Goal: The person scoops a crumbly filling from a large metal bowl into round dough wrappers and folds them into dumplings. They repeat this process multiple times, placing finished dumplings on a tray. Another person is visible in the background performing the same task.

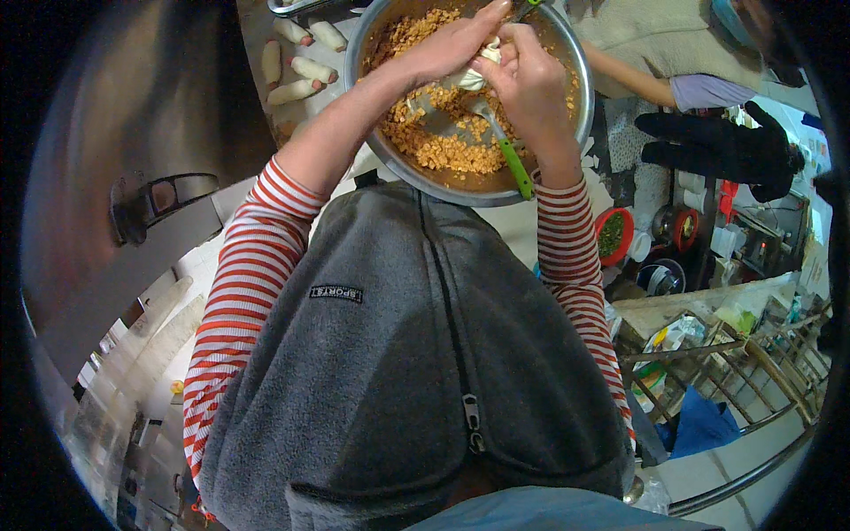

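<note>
A large steel bowl (584,126) of crumbly orange-brown filling (458,156) stands before me at the top of the view. Above it, my left hand (458,46) and my right hand (531,70) meet around a pleated white dough bun (473,78). The right fingers pinch its folds; the left hand is against its far side, its fingers partly hidden. A metal spoon with a green handle (514,166) rests in the filling, handle over the near rim. Part of another green handle (528,8) shows by the far fingertips.
Several white dough rolls with pinkish ends (312,70) lie left of the bowl, near a metal tray (299,6). Another person's forearm (631,79) reaches in at the right. Beyond are a red basin of chopped greens (612,237), a standing person in dark clothes and a metal rack (744,345).
</note>
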`<state>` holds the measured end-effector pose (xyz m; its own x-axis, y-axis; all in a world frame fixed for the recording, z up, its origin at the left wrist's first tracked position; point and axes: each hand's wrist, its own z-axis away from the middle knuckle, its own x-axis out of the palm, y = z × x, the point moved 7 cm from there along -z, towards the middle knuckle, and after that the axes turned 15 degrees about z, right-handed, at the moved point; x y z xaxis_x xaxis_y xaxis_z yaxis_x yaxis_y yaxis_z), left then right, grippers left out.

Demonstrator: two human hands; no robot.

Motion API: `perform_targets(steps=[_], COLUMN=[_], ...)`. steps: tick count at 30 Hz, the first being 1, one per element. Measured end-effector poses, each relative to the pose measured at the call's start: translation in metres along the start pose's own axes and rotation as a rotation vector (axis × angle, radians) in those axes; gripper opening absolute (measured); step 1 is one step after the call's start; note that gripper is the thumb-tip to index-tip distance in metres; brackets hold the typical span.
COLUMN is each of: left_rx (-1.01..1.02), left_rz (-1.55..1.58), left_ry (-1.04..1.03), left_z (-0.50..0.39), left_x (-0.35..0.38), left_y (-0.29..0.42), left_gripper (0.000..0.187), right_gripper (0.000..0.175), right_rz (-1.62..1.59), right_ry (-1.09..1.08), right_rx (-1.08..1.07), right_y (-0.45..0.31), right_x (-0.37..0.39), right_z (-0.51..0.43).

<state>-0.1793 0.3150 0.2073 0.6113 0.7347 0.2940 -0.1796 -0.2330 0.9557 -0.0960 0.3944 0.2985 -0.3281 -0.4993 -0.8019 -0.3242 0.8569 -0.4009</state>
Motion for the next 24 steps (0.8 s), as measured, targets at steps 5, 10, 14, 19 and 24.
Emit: perform_targets(steps=[5,10,14,19,24], left_rx=[0.071,0.17,0.069,-0.022,0.312], left_rz=[0.312,0.656,0.667,0.4,0.708], left_ry=[0.184,0.356,0.354,0.328,0.372], left_z=[0.025,0.054,0.051,0.043,0.057], left_x=[0.007,0.01,-0.002,-0.018,-0.01], left_y=[0.018,-0.015,-0.043,-0.027,0.003], left_gripper=[0.074,0.073,0.075,0.081,0.07], right_gripper=[0.023,0.022,0.022,0.018,0.02], right_rz=[-0.249,-0.286,0.013,0.123,-0.117], right_ry=[0.002,-0.202,-0.239,-0.122,-0.337], right_rx=[0.298,0.294,0.146,-0.16,0.394], right_y=[0.019,0.009,-0.005,-0.033,-0.006], right_x=[0.007,0.02,0.011,-0.001,0.014], right_z=[0.0,0.01,0.009,-0.007,-0.002])
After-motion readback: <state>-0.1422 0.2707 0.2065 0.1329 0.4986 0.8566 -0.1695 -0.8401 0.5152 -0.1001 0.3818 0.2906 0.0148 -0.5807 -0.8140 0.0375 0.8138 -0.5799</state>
